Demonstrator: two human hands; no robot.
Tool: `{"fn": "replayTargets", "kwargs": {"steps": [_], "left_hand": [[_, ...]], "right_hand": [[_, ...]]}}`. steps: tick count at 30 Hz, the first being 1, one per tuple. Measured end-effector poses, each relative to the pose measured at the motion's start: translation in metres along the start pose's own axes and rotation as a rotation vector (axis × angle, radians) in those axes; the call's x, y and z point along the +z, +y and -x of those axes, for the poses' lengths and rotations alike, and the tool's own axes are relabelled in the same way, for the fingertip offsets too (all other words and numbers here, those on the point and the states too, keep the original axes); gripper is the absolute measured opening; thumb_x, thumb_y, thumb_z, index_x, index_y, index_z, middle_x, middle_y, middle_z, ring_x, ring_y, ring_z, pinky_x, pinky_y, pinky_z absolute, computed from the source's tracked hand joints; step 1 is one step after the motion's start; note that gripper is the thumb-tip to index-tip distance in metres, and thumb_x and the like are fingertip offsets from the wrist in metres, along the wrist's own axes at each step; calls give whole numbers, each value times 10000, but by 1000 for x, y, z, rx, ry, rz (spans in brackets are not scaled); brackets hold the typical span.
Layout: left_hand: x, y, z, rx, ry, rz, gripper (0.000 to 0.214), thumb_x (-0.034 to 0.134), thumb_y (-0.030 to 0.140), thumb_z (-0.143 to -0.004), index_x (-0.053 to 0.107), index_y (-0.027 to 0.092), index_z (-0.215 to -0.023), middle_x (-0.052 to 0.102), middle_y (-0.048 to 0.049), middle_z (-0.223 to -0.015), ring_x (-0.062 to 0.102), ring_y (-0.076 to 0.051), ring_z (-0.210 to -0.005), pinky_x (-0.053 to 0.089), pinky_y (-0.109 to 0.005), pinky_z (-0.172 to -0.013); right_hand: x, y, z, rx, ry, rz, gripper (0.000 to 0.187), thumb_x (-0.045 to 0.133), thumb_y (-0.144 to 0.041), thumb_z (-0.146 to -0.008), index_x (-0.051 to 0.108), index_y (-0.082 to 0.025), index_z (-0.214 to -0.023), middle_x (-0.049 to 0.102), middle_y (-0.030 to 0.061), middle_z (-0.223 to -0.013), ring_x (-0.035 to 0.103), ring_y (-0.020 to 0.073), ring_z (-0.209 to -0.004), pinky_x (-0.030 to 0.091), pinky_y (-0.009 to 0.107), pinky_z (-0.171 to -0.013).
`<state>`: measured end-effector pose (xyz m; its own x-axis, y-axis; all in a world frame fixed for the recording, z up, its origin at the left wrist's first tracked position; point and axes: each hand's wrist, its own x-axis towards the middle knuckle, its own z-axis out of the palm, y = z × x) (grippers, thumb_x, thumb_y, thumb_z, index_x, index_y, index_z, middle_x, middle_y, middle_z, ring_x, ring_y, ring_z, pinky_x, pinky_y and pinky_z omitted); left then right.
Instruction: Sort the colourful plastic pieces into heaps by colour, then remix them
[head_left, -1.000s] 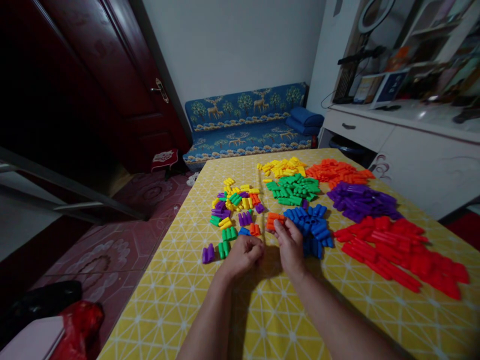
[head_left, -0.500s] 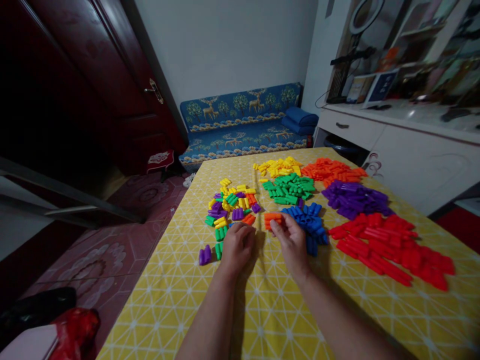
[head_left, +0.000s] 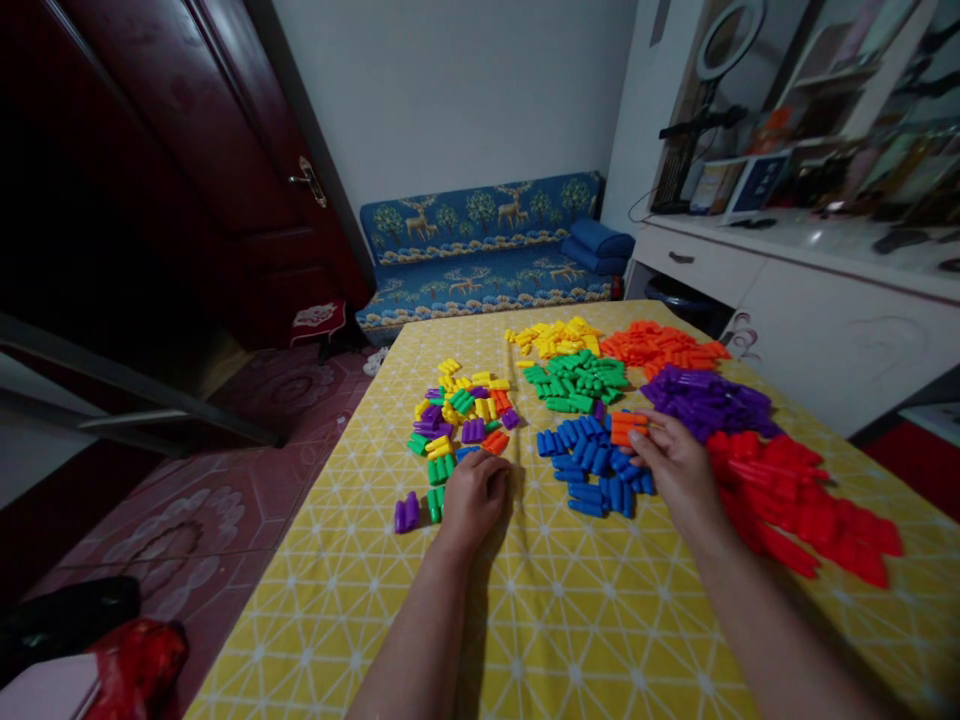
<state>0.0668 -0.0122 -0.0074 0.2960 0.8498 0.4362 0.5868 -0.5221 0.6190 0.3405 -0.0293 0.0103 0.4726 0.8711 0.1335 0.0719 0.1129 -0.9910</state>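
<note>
My right hand [head_left: 675, 460] pinches an orange plastic building block [head_left: 628, 428] made of joined tubes, held above the right side of the blue block pile [head_left: 589, 460]. My left hand [head_left: 476, 492] rests on the table with its fingers curled, at the near edge of a mixed heap of blocks [head_left: 463, 405]. Whatever is inside those fingers is hidden. Beside it lie green blocks [head_left: 441, 469] and a purple block [head_left: 406, 513]. A blue block shows partly just past the left fingertips.
Sorted piles lie on the yellow tablecloth [head_left: 360, 600]: yellow [head_left: 559, 337], green [head_left: 576, 380], orange [head_left: 664, 346], purple [head_left: 709, 400] and red [head_left: 806, 495]. Beyond the table stand a blue patterned sofa [head_left: 480, 255] and, to the right, a white cabinet [head_left: 825, 320].
My right hand has moved right with the orange block, from the middle of the table to over the blue pile. The left hand has stayed almost in place.
</note>
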Motion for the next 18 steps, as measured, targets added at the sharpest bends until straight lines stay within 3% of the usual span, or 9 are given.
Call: {"fn": "replayTargets", "kwargs": {"steps": [6, 13, 15, 18], "left_hand": [[1, 2, 1, -23, -14, -27, 219, 514, 117, -853, 716, 193, -888, 697, -81, -916, 631, -204, -866, 482, -313, -764], [1, 1, -1, -28, -8, -17, 227, 518, 109, -852, 721, 197, -906, 702, -80, -922, 633, -206, -867, 482, -319, -766], [0, 2, -1, -29, -8, -16, 222, 522, 115, -854, 723, 198, -897, 705, -83, -918, 635, -210, -863, 483, -323, -758], [1, 2, -1, -29, -7, -20, 216, 528, 116, -854, 723, 201, -890, 703, -83, -912, 636, -215, -874, 484, -325, -761]], "right_hand": [[-2, -10, -25, 21, -142, 105, 461, 761, -397, -603, 649, -190, -999, 724, 51, -741, 637, 179, -542, 434, 243, -427], [9, -17, -85, 89, -320, 230, 330, 779, -221, -566, 653, -187, -870, 669, 2, -558, 584, 145, -439, 365, 202, -374], [8, -12, -109, 110, -289, 254, 312, 786, -188, -557, 651, -178, -839, 660, 10, -537, 572, 147, -424, 351, 203, -368], [-2, -7, -150, 47, -109, 268, 272, 795, -192, -566, 645, -173, -792, 628, 25, -502, 545, 158, -401, 357, 239, -381]]}}
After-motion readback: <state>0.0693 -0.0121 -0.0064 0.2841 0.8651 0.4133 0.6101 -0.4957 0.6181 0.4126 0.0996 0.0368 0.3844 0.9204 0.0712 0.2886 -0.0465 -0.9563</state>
